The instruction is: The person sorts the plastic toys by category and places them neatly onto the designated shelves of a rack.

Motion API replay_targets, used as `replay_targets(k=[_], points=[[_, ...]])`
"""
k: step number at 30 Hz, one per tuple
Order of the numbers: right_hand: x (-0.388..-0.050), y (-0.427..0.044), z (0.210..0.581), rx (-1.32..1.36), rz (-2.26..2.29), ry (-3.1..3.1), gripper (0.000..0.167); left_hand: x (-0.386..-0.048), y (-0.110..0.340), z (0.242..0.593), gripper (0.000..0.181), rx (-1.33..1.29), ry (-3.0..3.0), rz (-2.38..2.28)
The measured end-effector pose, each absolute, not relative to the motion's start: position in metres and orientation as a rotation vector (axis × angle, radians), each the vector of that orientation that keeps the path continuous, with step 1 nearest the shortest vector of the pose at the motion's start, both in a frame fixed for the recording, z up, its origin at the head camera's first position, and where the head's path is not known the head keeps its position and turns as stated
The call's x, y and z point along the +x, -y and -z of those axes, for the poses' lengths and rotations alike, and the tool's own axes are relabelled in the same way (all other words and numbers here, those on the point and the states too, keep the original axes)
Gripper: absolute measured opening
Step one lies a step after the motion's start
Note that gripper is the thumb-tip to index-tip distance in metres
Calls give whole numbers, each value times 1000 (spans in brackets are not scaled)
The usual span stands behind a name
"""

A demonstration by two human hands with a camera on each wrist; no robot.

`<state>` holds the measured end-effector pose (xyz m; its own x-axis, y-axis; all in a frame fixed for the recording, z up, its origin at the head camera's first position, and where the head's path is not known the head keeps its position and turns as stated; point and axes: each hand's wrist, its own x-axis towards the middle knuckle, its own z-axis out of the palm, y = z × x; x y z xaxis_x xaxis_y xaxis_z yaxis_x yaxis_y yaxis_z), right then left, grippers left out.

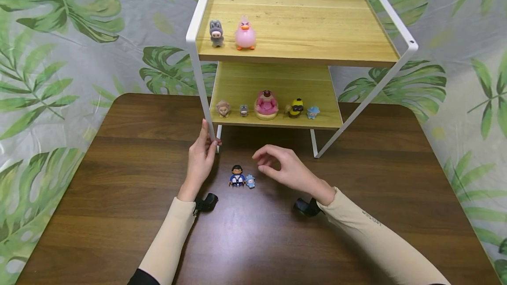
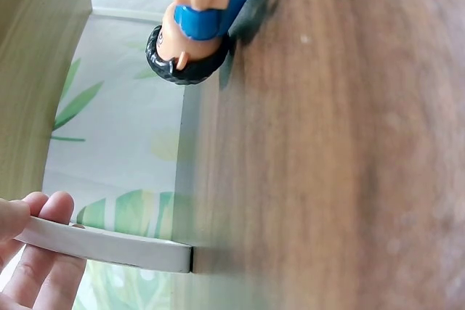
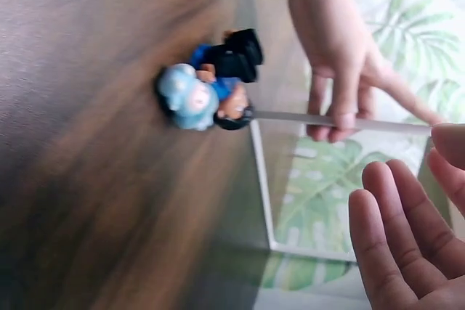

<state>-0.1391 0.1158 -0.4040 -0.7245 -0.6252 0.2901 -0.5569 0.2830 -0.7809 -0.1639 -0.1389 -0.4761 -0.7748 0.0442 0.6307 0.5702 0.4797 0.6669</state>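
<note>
My left hand [image 1: 201, 158] holds the white front-left leg [image 2: 109, 245] of a two-tier shelf, thumb on one side and fingers on the other. My right hand [image 1: 287, 168] hovers over the table in front of the shelf, fingers loosely bent and nothing between them. Between the two hands, a toy figure [image 1: 237, 176] with black hair and a blue jacket sits on the table. Touching or very close beside it is a small light-blue doll figurine [image 1: 250, 181]. In the right wrist view the blue doll [image 3: 190, 99] partly covers the black-haired figure [image 3: 234, 103].
On the lower shelf board [image 1: 277, 76] stand a lion-like figurine [image 1: 223, 109], a small grey one [image 1: 243, 110], a pink bear [image 1: 266, 105], a yellow-and-black figure [image 1: 295, 108] and a blue-hatted one [image 1: 313, 112]. A grey doll [image 1: 216, 34] and pink duck [image 1: 245, 35] occupy the top board [image 1: 309, 21].
</note>
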Motion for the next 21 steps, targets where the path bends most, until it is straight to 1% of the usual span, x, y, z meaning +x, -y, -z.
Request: replay_targets(k=[7, 21], points=[[-139, -114, 420, -1072, 1380, -2439, 22, -164, 139, 476, 100, -501, 2197, 1276], [-136, -110, 443, -1028, 1270, -2418, 26, -164, 139, 476, 99, -496, 2190, 1284]])
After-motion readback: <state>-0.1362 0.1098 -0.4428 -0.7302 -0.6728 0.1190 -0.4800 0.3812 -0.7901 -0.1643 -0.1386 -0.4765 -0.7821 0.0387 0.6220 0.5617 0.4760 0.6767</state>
